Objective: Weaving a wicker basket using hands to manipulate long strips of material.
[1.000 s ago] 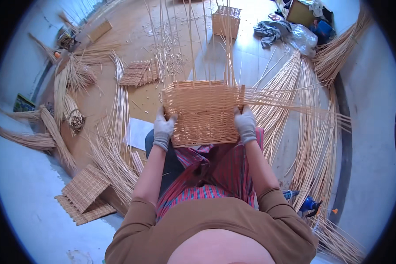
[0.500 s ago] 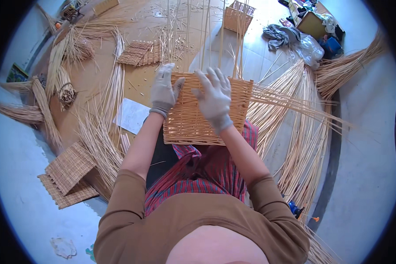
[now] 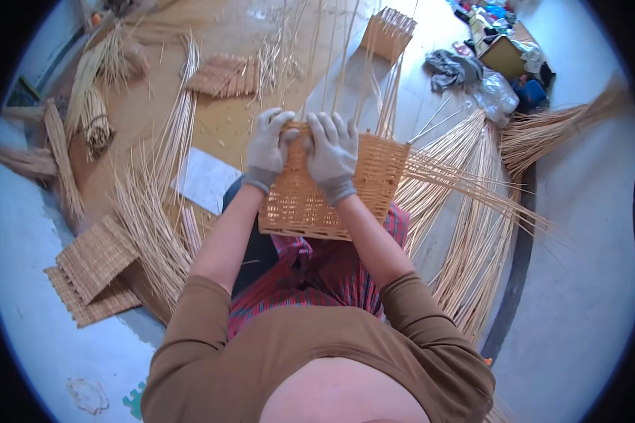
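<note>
An orange-tan woven wicker piece [image 3: 374, 180] rests upright over my lap, long thin stakes [image 3: 342, 70] rising from its top and loose strands trailing off to the right. My left hand [image 3: 268, 144], in a pale glove, grips the upper left part of its edge with bent fingers. Beside it, my right hand [image 3: 331, 151], gloved too, has its fingers curled over the same top edge. Striped red cloth [image 3: 339, 271] covers my lap below.
A small square basket [image 3: 384, 39] stands ahead. Woven panels [image 3: 222, 76] lie behind the piece, others [image 3: 95, 261] lower left. Strand bundles [image 3: 473, 240] spread on both sides. A white sheet [image 3: 204, 180] lies left, clothes and bags [image 3: 501, 49] at upper right.
Both hands have moved from the piece's sides up to its top edge, my right hand also shifting left; its fingers, raised half a second ago, now bend over the rim.
</note>
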### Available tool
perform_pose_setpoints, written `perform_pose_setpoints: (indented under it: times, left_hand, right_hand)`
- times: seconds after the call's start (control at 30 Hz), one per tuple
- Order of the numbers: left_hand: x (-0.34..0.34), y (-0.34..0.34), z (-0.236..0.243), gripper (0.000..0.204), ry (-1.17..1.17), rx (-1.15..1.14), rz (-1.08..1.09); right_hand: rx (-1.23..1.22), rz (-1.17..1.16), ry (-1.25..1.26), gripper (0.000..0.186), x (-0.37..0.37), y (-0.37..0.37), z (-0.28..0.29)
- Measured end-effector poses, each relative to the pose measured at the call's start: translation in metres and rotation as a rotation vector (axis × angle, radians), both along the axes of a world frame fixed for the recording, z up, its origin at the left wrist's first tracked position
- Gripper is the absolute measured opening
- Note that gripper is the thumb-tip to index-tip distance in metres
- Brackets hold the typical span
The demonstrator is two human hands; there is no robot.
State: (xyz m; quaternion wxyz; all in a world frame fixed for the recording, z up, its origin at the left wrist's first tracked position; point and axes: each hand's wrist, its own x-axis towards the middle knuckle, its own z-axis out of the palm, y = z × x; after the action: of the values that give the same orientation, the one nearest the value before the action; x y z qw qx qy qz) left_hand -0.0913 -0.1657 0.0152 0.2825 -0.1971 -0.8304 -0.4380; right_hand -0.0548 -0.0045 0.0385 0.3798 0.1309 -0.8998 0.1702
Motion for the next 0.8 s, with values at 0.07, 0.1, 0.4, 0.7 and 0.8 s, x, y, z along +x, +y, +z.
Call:
perform_pose_setpoints:
  times: [0.07,0.1,0.4,0.7,0.8]
  left_hand:
    - [0.010,-0.014,-0.017,0.053,0.006,0.088,-0.015]
    - [0.023,-0.015,-0.019,0.060,-0.060,0.051,0.044]
    - [0.112,-0.024,-0.078,0.078,-0.256,-0.005,0.165]
    - [0.116,-0.025,-0.074,0.078,-0.294,0.009,0.142]
    - [0.123,-0.011,-0.062,0.068,-0.055,-0.200,0.314]
  right_hand:
    - [-0.059,0.050,-0.039,0.051,0.031,-0.001,-0.009]
    - [-0.113,0.033,-0.067,0.051,0.055,0.004,-0.019]
    - [-0.351,-0.390,-0.172,0.048,0.238,0.106,-0.071]
    - [-0.895,-0.723,-0.622,0.052,0.267,0.164,-0.184]
    - [-0.938,-0.672,-0.634,0.049,0.262,0.154,-0.182]
